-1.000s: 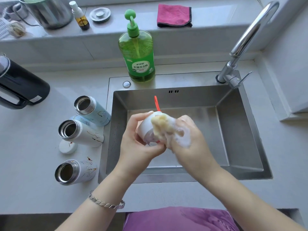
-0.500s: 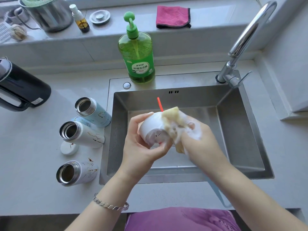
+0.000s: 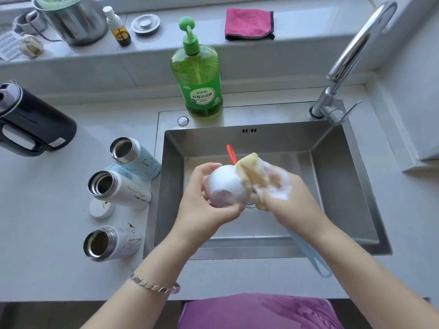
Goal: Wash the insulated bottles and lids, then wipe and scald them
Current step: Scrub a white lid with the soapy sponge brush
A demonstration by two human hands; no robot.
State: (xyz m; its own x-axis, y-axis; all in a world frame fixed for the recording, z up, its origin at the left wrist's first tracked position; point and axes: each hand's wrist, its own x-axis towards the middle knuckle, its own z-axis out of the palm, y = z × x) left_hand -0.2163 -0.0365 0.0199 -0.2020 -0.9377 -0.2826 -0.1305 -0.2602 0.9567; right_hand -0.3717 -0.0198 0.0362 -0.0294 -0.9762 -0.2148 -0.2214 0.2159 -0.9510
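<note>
- Head view: our left hand point(image 3: 202, 210) gripped the soapy white bottle point(image 3: 223, 186); right hand point(image 3: 292, 198) clutched the sponge point(image 3: 251, 172).
- Three open bottles point(image 3: 118, 188) unwashed, we judged; wiping, scalding outstanding.

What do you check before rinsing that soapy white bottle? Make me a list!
1. Left hand grips the white bottle: ok.
2. White bottle is held over the sink: ok.
3. Sponge in the right hand has soaped it all round: cannot tell, far side hidden.
4. Faucet running: not ok, no water shows.
5. Pink cloth ready for wiping: ok, on the ledge.
</note>
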